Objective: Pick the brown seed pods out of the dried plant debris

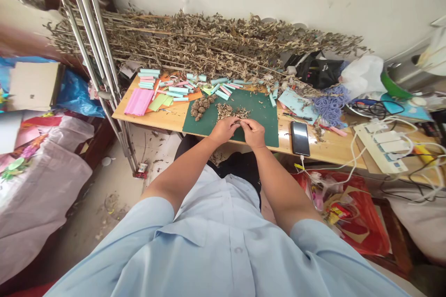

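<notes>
Both hands meet over the front of a dark green cutting mat [258, 106]. My left hand [223, 130] is closed, its thumb and fingers pinched together. Opposite it, my right hand [253, 132] pinches at the same spot, fingertips almost touching the left ones. What sits between the fingertips is too small to make out; it may be a bit of dried leaf. Just beyond the hands lies a loose heap of dried leaves [225, 110]. To its left on the mat is a cluster of brown rolled balls [201, 106].
Long dried plant stalks [209, 46] lie along the wall. Blue and pink paper rolls [178, 89] sit behind the mat. To the right are a phone [300, 138] on a cable, purple yarn [331, 104] and a power strip [379, 146]. Metal crutches [101, 65] lean at the left.
</notes>
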### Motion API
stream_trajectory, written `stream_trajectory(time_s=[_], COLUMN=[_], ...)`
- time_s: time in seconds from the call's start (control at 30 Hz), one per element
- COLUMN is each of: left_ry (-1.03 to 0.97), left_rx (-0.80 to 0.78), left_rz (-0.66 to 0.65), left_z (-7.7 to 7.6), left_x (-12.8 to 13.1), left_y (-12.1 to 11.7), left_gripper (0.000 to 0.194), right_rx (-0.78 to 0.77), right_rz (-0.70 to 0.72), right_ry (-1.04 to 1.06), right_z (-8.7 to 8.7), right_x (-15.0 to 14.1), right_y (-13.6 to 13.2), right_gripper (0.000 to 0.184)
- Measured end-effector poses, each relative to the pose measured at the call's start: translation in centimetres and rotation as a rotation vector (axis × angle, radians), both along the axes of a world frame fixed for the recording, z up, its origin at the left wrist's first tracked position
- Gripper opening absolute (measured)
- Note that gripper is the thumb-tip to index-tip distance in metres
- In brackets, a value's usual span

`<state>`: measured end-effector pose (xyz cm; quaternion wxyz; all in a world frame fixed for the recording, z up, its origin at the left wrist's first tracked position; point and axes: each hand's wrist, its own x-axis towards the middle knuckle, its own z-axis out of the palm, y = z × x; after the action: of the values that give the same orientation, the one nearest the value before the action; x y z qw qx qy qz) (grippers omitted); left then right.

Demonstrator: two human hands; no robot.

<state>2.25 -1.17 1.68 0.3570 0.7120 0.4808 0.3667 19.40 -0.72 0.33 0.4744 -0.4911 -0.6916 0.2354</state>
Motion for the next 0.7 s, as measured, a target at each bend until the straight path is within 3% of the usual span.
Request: stream_trajectory(time_s=[0.23,0.7], left_ry=[0.052,0.295], left_rx=[0.025,0.105], left_rz=[0.047,0.034], left_z=[0.1,-0.6], left_x=[0.4,1.1], left_y=[0.1,-0.1], left_gripper=[0.026,0.026], right_rx=[-0.030,0.210], right_rz=[-0.003,-0.010], right_ry=[-0.063,-0.283], right_z=[0.3,-1.0], right_x=[0.2,0.1], right_y=[-0.2,-0.3], right_gripper=[0.029,0.029])
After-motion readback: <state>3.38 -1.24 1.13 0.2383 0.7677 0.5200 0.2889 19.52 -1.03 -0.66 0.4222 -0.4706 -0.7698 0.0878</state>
